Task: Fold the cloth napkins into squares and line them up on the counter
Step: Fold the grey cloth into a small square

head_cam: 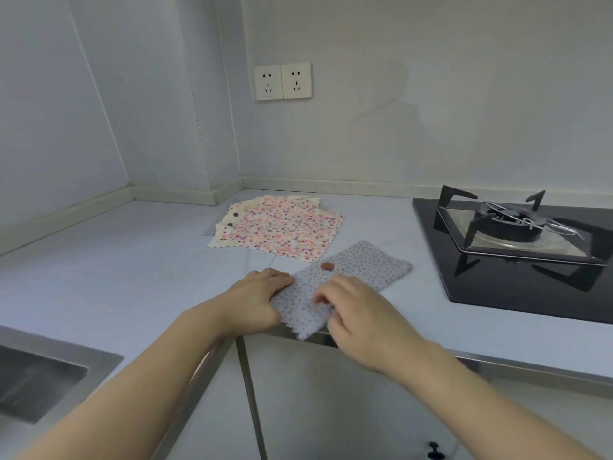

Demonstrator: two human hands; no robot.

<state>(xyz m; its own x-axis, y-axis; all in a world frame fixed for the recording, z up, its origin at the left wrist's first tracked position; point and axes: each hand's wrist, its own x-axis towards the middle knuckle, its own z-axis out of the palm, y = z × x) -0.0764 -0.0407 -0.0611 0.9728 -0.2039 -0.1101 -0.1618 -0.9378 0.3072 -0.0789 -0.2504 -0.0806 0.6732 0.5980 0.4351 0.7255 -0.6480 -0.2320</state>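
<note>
A grey dotted napkin [348, 280], folded into a long strip, lies slantwise at the front edge of the desk [116, 260], its near corner hanging just over the edge. The left hand [255, 303] has its grip closed on the strip's near left edge, fingers curled onto the cloth. The right hand [358, 313] pinches the cloth near its middle, fingertips bent down on it. Behind, well apart from the hands, lies a loose pile of unfolded napkins [282, 227], a pink-speckled one on top. A gas hob [517, 240] sits to the right, a steel sink [43, 376] at lower left.
</note>
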